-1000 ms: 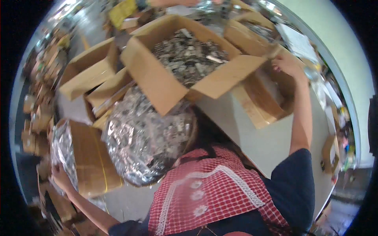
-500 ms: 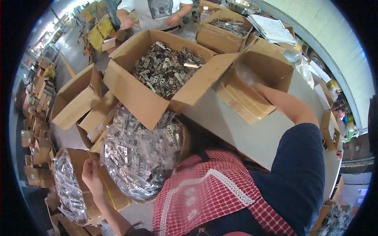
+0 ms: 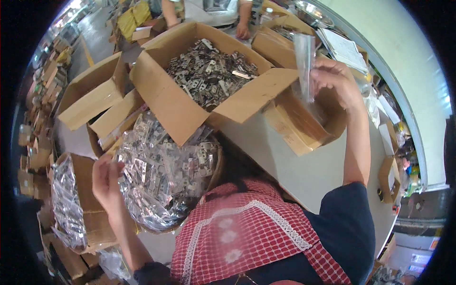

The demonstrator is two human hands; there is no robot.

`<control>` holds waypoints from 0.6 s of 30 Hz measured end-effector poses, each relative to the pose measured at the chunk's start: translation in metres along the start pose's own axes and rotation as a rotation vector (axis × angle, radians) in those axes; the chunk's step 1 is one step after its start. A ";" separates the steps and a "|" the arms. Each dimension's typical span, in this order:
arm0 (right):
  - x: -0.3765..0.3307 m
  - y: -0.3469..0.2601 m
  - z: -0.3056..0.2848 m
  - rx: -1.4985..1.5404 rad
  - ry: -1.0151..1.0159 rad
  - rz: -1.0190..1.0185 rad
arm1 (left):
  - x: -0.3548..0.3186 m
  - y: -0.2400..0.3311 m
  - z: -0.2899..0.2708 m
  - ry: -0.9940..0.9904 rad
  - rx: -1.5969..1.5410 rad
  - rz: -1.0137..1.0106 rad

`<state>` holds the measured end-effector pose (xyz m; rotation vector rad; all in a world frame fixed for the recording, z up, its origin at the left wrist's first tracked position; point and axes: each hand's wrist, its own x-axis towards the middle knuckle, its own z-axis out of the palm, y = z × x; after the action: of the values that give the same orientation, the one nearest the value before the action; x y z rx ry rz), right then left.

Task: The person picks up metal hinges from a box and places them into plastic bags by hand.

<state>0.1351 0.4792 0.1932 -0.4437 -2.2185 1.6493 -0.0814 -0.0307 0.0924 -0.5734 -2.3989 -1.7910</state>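
My right hand (image 3: 335, 81) is closed on a clear plastic bag (image 3: 303, 59), held up over a small cardboard box (image 3: 290, 127). Whether it is one bag or a thin stack, I cannot tell. More clear plastic shows inside that box. At the left, my left hand (image 3: 105, 179) has its fingers curled together beside a heap of bagged metal pieces (image 3: 164, 178) in a round-looking container. Anything pinched in those fingers is too small or hidden to make out. Ahead stands a big open carton (image 3: 164, 105) with loose metal brackets (image 3: 209, 71) inside.
On the left are another open carton (image 3: 90, 108) and a box lined with packed clear bags (image 3: 69, 204). Across the table a person's hand (image 3: 242, 31) rests near the big carton. Papers (image 3: 343, 50) and a metal bowl (image 3: 313, 14) sit at the far right.
My right hand has come up out of the small box with a clear plastic bag in it. My left hand has moved up slightly, its fingers still curled. The view has shifted a little.
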 end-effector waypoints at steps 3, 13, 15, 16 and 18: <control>-0.012 -0.018 0.037 0.035 -0.120 -0.054 | 0.002 0.026 0.041 -0.105 -0.034 0.042; -0.020 -0.022 0.081 0.411 -0.170 0.001 | -0.018 0.101 0.091 -0.303 -0.184 0.103; -0.022 -0.021 0.097 0.395 -0.099 0.029 | -0.021 0.105 0.091 -0.307 -0.216 0.074; -0.022 -0.025 0.103 0.399 -0.141 0.078 | -0.024 0.107 0.089 -0.308 -0.244 0.099; -0.026 -0.027 0.113 0.371 -0.173 0.178 | -0.030 0.108 0.091 -0.269 -0.323 0.210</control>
<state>0.1067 0.3633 0.1863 -0.4199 -1.9651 2.2117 -0.0026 0.0737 0.1532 -1.1200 -2.1037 -2.1330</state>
